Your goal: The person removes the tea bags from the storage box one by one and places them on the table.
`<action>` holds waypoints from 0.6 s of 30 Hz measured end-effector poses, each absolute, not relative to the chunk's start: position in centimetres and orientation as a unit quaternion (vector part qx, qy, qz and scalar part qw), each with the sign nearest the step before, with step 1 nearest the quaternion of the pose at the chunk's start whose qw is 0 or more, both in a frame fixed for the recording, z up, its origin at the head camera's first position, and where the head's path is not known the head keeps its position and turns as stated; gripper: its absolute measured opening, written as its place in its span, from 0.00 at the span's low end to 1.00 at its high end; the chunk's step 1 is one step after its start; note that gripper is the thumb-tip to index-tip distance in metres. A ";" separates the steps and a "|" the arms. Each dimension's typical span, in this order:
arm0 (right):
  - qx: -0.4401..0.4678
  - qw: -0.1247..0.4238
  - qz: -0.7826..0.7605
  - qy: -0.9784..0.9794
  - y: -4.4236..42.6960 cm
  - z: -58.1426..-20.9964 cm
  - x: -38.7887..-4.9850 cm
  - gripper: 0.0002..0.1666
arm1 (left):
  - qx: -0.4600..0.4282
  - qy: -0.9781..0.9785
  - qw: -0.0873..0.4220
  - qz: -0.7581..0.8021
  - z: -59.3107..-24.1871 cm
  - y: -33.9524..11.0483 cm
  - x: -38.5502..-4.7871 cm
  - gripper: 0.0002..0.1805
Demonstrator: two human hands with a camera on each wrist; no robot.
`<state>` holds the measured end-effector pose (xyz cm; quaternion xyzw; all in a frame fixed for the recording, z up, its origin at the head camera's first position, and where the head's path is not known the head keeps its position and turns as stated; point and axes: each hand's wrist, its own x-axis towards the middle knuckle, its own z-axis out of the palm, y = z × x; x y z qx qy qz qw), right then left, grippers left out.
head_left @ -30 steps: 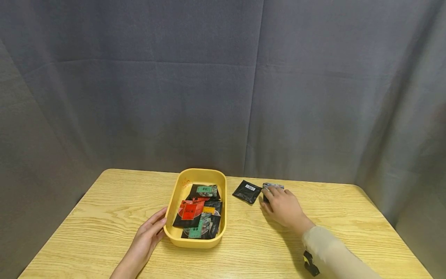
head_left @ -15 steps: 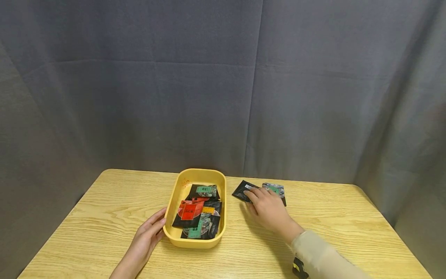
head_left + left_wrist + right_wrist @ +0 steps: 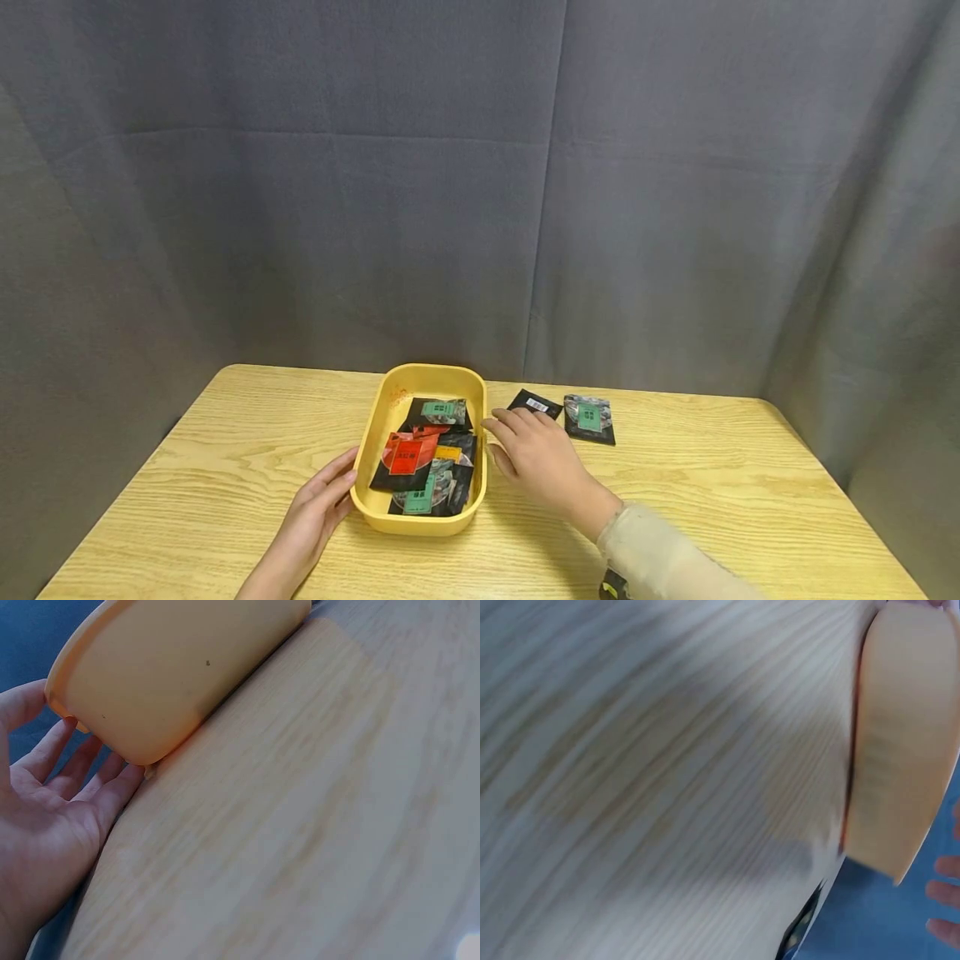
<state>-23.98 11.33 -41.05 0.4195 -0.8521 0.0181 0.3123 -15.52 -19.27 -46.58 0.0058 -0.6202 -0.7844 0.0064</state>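
My left hand (image 3: 311, 508) touches the left side of a yellow plastic bin (image 3: 411, 525), its fingers fairly straight against the wall, as the left wrist view shows on the bin (image 3: 172, 682). Inside lie several flat black sachets, among them a red-labelled sachet (image 3: 406, 458) on top and a green-labelled sachet (image 3: 441, 409) behind it. My right hand (image 3: 543, 458) hovers beside the bin's right wall, fingers spread, with nothing visible in its grasp. It partly covers a black sachet (image 3: 543, 402) showing a barcode. Right of that lies a sachet (image 3: 589, 418) with a green label.
Everything stands on a light wooden table (image 3: 712, 467) with rounded far corners. A grey curtain (image 3: 420, 208) hangs behind and at both sides. Reddish marks (image 3: 399, 395) show on the bin's far inner wall.
My right hand has moved left, from the green-labelled sachet across the barcode sachet to the bin's right side. The green-labelled sachet is now uncovered. My left hand and the bin have stayed put.
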 end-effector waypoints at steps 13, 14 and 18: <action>0.436 0.262 0.014 -0.861 7.0 -40.1 -22.5 0.19 | 0.001 -0.616 0.001 -0.788 -46.6 -19.4 -15.4 0.31; 0.436 0.257 0.012 -0.862 6.7 -40.1 -22.4 0.18 | 0.000 -0.616 0.002 -0.788 -46.6 -19.4 -15.4 0.31; 0.443 0.240 0.007 -0.864 5.6 -40.0 -22.2 0.17 | -0.001 -0.616 0.006 -0.788 -46.6 -19.4 -15.4 0.30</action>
